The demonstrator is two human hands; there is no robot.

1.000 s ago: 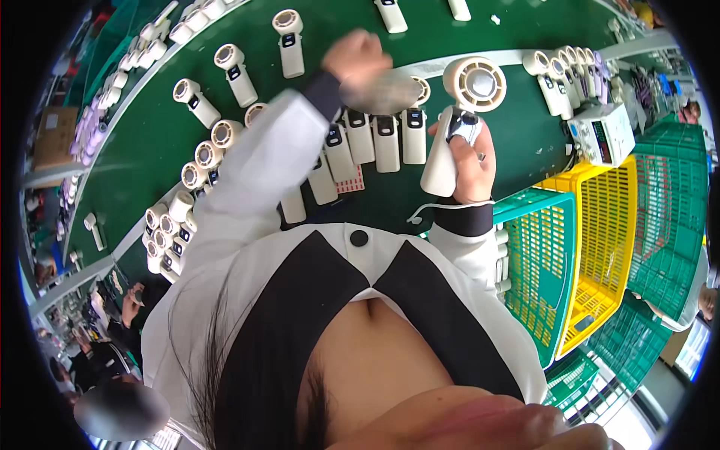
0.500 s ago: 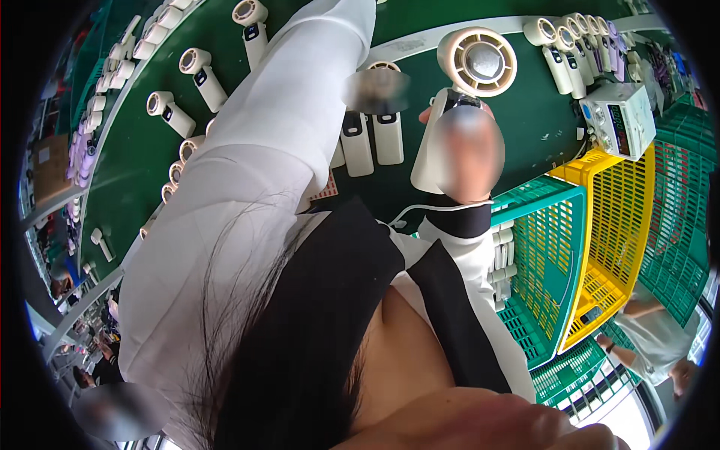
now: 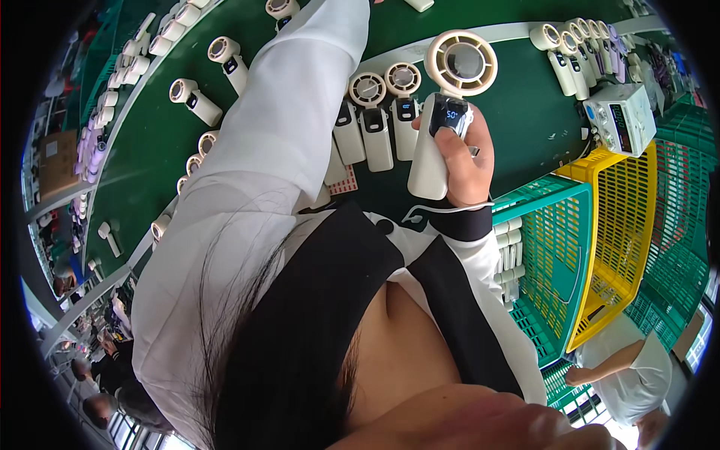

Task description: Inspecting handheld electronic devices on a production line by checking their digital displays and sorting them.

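My right hand (image 3: 469,161) is closed around the cream handle of a handheld fan (image 3: 431,161), its thumb on the front just under a lit dark display. The fan's round ringed head points up, with a shiny disc in its middle. My left arm (image 3: 300,97), in a white sleeve, stretches far across the green work surface. The left hand lies almost wholly beyond the top edge, so its fingers cannot be made out. To the left of the held fan, several similar fans (image 3: 375,139) lie side by side, one with its display lit. A cream handle (image 3: 420,4) shows at the top edge.
More fans (image 3: 196,101) lie beyond my left arm, and a row of them (image 3: 566,64) lies at the far right. A white box with a digital readout (image 3: 621,118) stands beside green (image 3: 574,255) and yellow (image 3: 619,240) crates. Another person (image 3: 626,367) is at lower right.
The held fan has moved slightly left, and its lit display and my thumb now show clearly after being blurred. The view has shifted a little, and a cream handle has appeared at the top edge.
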